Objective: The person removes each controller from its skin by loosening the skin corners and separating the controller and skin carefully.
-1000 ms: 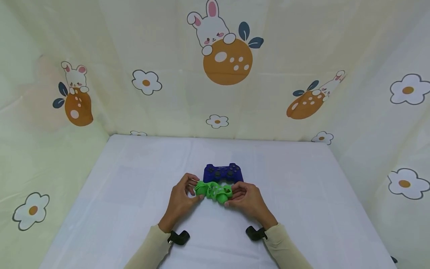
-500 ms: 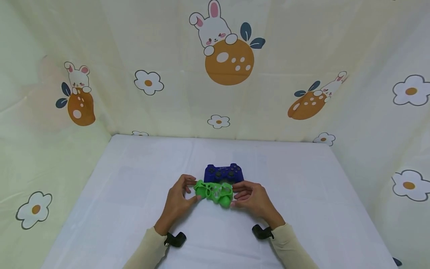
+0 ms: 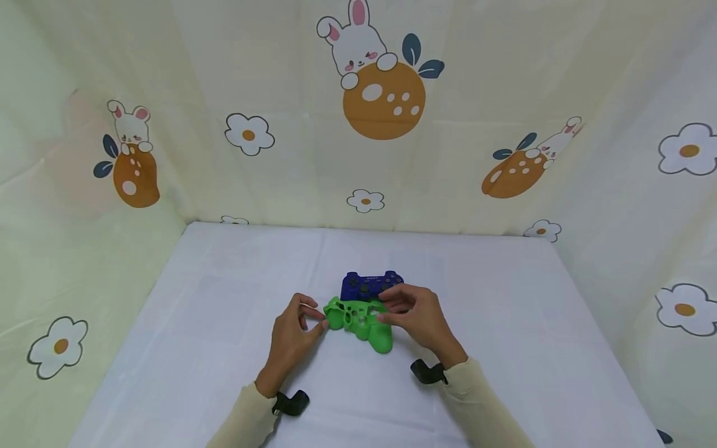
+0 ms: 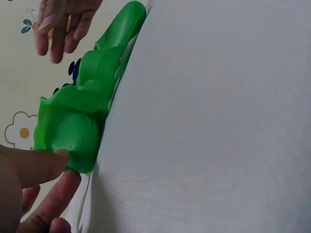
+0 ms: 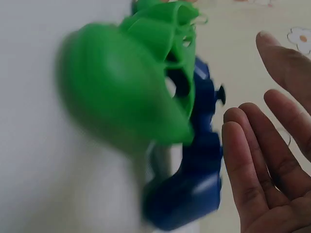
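A green silicone controller cover (image 3: 358, 317) lies on the table, its right handle pointing toward the person. Just behind it, partly overlapped by it, is a blue game controller (image 3: 358, 286) with thumbsticks. My left hand (image 3: 292, 333) pinches the cover's left end; in the left wrist view its thumb (image 4: 46, 164) presses on the green handle and a finger lies at the lower edge. My right hand (image 3: 417, 314) is raised over the cover's right side and the controller. In the right wrist view its fingers (image 5: 243, 165) are spread apart from the cover, holding nothing.
A white cloth covers the table (image 3: 252, 267). Behind and at both sides hangs a pale curtain (image 3: 291, 174) printed with rabbits, oranges and flowers. A black camera mount (image 3: 428, 372) sits on the right wrist, another (image 3: 292, 403) on the left.
My right hand has let go of the cover and risen up and away from it. The cover's right handle has swung out toward the person. My left hand stays at the left end.
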A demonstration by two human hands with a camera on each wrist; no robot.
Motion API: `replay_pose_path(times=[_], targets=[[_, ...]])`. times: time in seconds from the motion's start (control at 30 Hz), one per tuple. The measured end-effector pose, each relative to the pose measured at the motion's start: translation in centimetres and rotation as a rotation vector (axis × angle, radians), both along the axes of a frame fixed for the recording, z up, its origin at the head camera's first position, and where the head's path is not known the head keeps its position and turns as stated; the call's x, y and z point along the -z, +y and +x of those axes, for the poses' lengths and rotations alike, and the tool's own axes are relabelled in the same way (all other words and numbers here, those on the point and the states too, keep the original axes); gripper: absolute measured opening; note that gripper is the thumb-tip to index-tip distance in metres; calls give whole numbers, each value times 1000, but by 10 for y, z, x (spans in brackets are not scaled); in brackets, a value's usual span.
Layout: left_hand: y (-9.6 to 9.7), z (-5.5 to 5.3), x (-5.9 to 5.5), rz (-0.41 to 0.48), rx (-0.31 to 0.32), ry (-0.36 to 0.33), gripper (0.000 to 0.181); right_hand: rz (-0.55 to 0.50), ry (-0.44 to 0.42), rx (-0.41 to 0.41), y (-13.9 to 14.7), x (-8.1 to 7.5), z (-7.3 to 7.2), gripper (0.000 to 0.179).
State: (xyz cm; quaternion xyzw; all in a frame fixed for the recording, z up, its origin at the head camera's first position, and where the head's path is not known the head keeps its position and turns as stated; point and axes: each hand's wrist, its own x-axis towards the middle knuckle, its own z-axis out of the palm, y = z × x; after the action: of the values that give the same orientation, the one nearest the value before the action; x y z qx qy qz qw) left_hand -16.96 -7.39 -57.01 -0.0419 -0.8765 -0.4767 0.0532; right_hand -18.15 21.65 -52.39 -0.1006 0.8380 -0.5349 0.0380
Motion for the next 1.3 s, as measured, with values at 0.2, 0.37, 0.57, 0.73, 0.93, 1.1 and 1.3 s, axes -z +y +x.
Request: replay_pose_path(times=[0.2, 0.37, 0.57, 0.73, 0.93, 1.1, 1.3], targets=[[2, -1, -1, -36, -3, -8, 40, 16, 44, -77, -24, -12, -12, 29], [4, -2, -1, -51, -12, 5, 40, 54, 80, -146, -47, -17, -24, 18], [5, -2, 1, -12, -4, 54, 40, 136, 51, -202, -71, -19, -38, 14], [6, 0, 0, 20, -3, 46, 40, 229, 18, -199, -83, -19, -44, 17], [7, 4, -3, 37, -6, 14, 40, 310, 29, -215, -87, -21, -46, 18], [8, 5, -2, 61, -3, 30, 40, 373, 22, -239, -89, -23, -45, 17], [8, 10, -3, 83, 1, 42, 40, 368, 32, -211, -89, -23, -43, 14]])
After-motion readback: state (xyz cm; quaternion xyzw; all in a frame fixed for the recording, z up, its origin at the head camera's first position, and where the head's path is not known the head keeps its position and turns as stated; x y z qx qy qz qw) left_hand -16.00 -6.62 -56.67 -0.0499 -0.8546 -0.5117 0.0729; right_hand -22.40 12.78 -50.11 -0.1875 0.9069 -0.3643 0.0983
